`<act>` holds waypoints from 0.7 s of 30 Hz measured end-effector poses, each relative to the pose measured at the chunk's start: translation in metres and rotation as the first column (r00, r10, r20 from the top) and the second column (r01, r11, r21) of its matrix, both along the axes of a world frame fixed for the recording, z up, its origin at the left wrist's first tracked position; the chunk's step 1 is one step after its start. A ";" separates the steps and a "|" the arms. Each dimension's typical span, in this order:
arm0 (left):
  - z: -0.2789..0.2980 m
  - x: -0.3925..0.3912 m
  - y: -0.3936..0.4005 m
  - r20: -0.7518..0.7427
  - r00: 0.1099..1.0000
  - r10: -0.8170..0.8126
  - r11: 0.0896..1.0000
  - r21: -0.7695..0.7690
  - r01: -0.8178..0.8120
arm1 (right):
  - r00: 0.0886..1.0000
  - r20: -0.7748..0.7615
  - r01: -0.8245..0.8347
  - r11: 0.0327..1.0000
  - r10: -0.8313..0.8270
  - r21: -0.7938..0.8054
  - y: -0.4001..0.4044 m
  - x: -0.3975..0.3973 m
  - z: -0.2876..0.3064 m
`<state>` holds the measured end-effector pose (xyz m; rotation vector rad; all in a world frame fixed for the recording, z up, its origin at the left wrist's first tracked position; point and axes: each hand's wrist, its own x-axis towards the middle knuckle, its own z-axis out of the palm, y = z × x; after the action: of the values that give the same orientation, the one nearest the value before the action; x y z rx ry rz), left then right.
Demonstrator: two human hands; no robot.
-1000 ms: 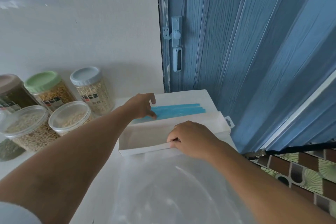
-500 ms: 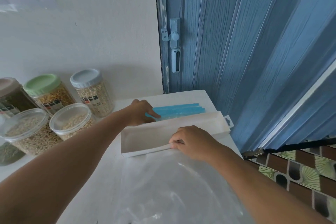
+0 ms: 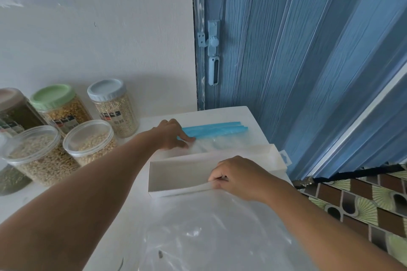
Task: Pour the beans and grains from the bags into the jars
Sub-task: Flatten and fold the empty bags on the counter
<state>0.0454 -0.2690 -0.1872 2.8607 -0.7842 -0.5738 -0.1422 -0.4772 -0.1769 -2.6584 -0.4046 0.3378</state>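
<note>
On the white table (image 3: 136,215) stands an open white cardboard box (image 3: 176,174) with nothing visible inside. Behind it lie clear zip bags with blue strips (image 3: 218,131). My left hand (image 3: 172,134) reaches over the box and pinches the left end of those bags. My right hand (image 3: 237,177) pinches the box's front edge near its middle. Several jars stand at the left: a grey-lidded jar of pale grain (image 3: 114,112), a green-lidded jar of yellow beans (image 3: 58,106), and two lidless jars (image 3: 90,142) (image 3: 36,157) filled with beans.
A large clear plastic bag (image 3: 209,233) lies flat on the table in front of the box. A blue folding door (image 3: 297,61) with a latch stands right behind the table's far right corner. Patterned floor (image 3: 363,200) shows beyond the right edge.
My left hand has closed on the end of the blue-strip bags and drawn them slightly toward the box. My right hand stays on the box's front edge.
</note>
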 end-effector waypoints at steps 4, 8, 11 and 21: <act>-0.001 -0.004 0.001 -0.013 1.000 0.006 1.000 0.027 -0.006 | 0.997 0.075 0.023 1.000 -0.023 -0.001 0.004 -0.005 -0.001; -0.004 -0.007 0.003 -0.040 0.999 0.008 0.998 0.066 -0.006 | 0.996 0.089 0.015 1.000 -0.015 0.001 0.005 -0.014 -0.003; -0.004 -0.008 0.000 -0.042 0.999 0.021 0.997 0.078 -0.018 | 0.997 0.078 0.021 1.000 -0.022 0.013 0.006 -0.018 -0.004; 0.001 -0.014 0.000 -0.029 0.998 0.061 0.990 0.127 -0.057 | 0.995 -0.104 -0.002 0.999 0.007 0.050 0.015 -0.027 0.005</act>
<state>0.0316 -0.2686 -0.1862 2.9689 -0.6785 -0.6850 -0.1689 -0.4618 -0.1723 -2.5786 -0.3809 0.4593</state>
